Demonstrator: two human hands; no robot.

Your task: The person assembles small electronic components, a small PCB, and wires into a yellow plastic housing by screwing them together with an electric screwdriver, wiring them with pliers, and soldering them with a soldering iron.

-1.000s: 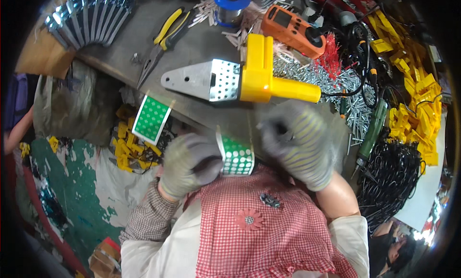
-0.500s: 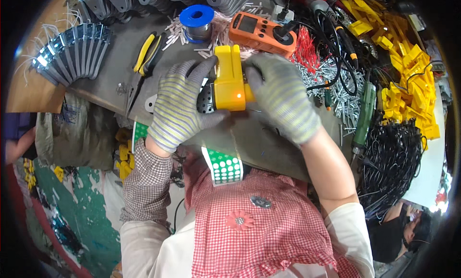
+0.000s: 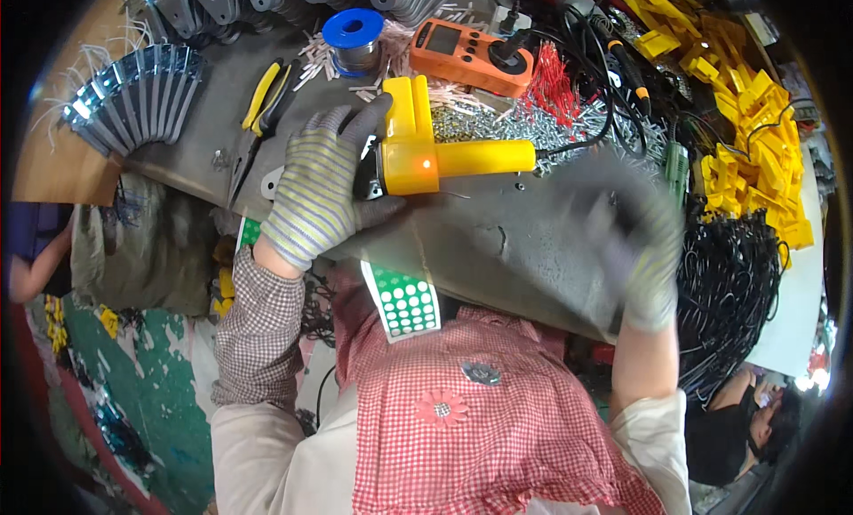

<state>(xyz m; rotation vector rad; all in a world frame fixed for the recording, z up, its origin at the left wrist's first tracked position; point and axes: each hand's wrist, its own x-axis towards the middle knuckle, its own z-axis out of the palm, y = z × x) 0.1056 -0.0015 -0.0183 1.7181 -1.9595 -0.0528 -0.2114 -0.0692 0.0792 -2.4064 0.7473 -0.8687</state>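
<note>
My left hand (image 3: 311,182), in a striped knit glove, grips the left end of a yellow plastic device (image 3: 410,164). The device has an upright block, a handle pointing right and a small orange light. Its dark metal end lies partly hidden by my fingers. My right hand (image 3: 635,239), gloved too, is apart from the device, over the right part of the bench near the green power screwdriver (image 3: 677,173). Motion smears its fingers, so I cannot see whether they hold anything. Beyond the handle lie many loose screws (image 3: 471,128).
Yellow-and-black pliers (image 3: 267,102) lie left of the device. A solder spool (image 3: 357,53) and an orange multimeter (image 3: 471,57) stand behind it. Yellow plastic parts (image 3: 755,151) and black cables (image 3: 724,293) are heaped at right. Grey metal plates (image 3: 147,97) fan out at left.
My right hand has let go of the yellow device's handle and swung right and toward me, leaving the handle in sight. My left hand still holds the device.
</note>
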